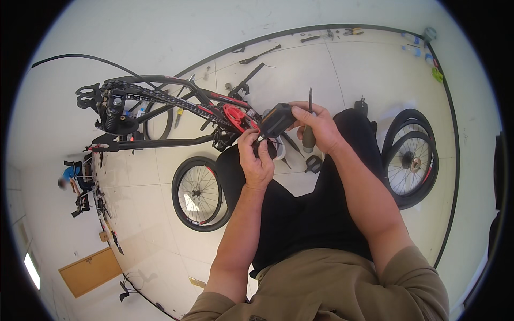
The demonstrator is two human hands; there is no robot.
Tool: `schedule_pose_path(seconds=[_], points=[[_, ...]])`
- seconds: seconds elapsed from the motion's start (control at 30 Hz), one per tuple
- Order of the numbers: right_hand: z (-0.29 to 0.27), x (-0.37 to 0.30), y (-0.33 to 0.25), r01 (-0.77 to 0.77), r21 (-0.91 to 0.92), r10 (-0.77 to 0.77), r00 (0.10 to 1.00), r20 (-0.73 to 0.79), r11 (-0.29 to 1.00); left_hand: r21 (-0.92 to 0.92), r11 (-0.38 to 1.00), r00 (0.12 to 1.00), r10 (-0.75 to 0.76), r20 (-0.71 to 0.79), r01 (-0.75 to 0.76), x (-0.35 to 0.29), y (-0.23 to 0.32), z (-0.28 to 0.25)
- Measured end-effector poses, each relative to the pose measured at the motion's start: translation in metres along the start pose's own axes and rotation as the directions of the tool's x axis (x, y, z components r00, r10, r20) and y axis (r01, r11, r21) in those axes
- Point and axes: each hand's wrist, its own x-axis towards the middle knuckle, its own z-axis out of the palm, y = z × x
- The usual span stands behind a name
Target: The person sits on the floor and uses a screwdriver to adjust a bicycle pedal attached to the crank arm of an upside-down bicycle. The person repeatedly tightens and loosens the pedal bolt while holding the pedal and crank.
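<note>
A black bicycle pedal (276, 122) is held up between my hands, close to the crank end of the bicycle frame (176, 140). My left hand (256, 165) has its fingers closed around the pedal's lower end, where a small bright metal part shows. My right hand (320, 127) pinches the pedal's other end and also keeps a screwdriver (308, 139) in its grip, blade pointing up. Beside the pedal sits the red chainring (235, 116), with the chain (176, 100) running left to the rear derailleur (115, 109). A second pedal (314, 163) lies on the floor between my legs.
One wheel (197, 193) lies left of my legs, and stacked wheels (412, 160) lie at the right. Hammer (317, 38) and pliers (353, 31) rest along the far wall, bottles (412, 51) at the far right corner. Another person (69, 176) sits at the far left.
</note>
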Motion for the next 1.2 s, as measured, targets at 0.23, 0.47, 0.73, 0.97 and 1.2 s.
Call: schedule_pose_path(seconds=[0.23,0.47,0.73,0.97,1.2], points=[[0.002,-0.002,-0.003,0.003,0.011,-0.003,1.0,-0.013,1.0,-0.081,0.997,1.0,0.008,0.015,-0.007,0.003,0.009,0.002],[0.007,-0.003,-0.004,0.01,0.052,-0.01,1.0,-0.017,0.999,-0.009,1.0,1.0,-0.017,0.01,0.017,0.001,0.003,0.0],[0.003,-0.001,0.0,-0.008,0.062,0.009,1.0,-0.02,0.998,0.119,0.992,0.999,0.04,0.032,-0.043,0.005,0.001,-0.001],[0.006,-0.003,-0.005,-0.009,0.045,0.011,0.999,-0.037,0.999,-0.212,0.977,0.999,-0.012,-0.045,0.002,0.001,0.012,0.006],[0.006,-0.001,-0.003,-0.004,0.024,0.005,0.999,-0.052,1.0,-0.068,0.998,1.0,-0.014,-0.016,0.013,0.0,-0.001,0.001]])
